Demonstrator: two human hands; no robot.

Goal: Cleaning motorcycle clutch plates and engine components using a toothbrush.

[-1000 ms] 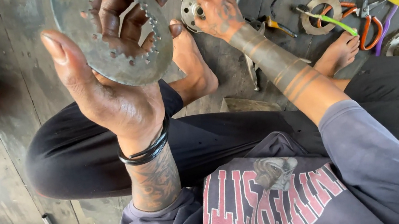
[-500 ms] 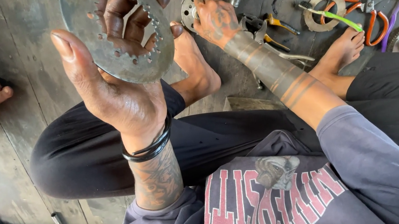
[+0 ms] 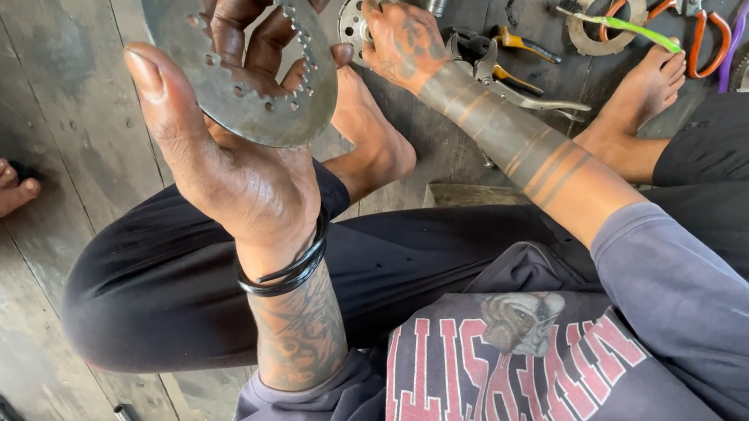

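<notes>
Raised before the camera, the left hand (image 3: 237,178) grips a flat grey toothed metal ring (image 3: 242,55), fingers hooked through its centre, steadying it, while the right hand (image 3: 402,43) closes on a small round perforated metal disc (image 3: 354,16) beyond.

**Two tattooed arms, one raised, one stretched out**

The left hand (image 3: 229,159) is lifted in the upper left of the frame, back of the hand towards the camera, thumb standing straight up on the left, fingers (image 3: 246,19) curled forward at the top. Its wrist carries dark bands, and the tattooed forearm drops to a pushed-up sleeve at bottom centre. The right hand (image 3: 402,38) reaches out flat and low at upper centre, knuckles up, fingers spread and pressed down. Its forearm, ringed with tattooed stripes, runs diagonally to the lower right, sleeve bunched above the elbow.
</notes>
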